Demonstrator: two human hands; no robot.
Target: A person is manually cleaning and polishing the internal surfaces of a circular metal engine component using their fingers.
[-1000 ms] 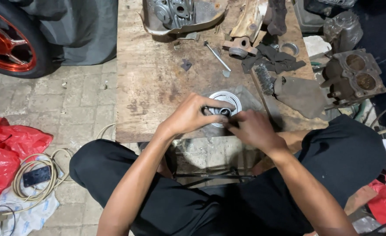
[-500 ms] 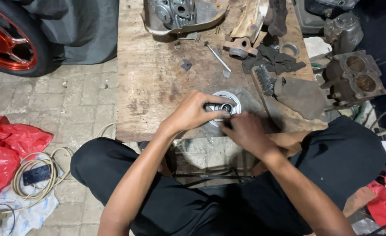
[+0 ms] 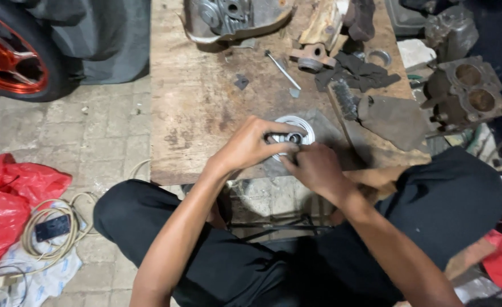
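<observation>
Lay flat on the board (image 3: 205, 113), near its front edge and a little right of the middle: a round metal disc (image 3: 297, 126), face up, so without any long axis to speak of. Was gripped from the left side by the left hand (image 3: 250, 146), with thumb and fingers closed narrow around the rim and partly over the centre. Was met from the near side by the right hand (image 3: 314, 167), fingers curled, tips touching the disc at its front rim. Could not tell whether something small was pinched there, because the fingertips hid it. Stood therefore directly under and between both grips, no gap at all, only the far right part of the rim left uncovered. Seemed more under the left hand than the right one, since that hand reached further over it. Rested further back on the board, well apart from the hands: a thin rod (image 3: 282, 69) lying oblique toward the far edge, and a brush (image 3: 344, 98) with a grey rag (image 3: 396, 118) near the right edge. Stood off the board at the right side: an engine block (image 3: 467, 94).
</observation>
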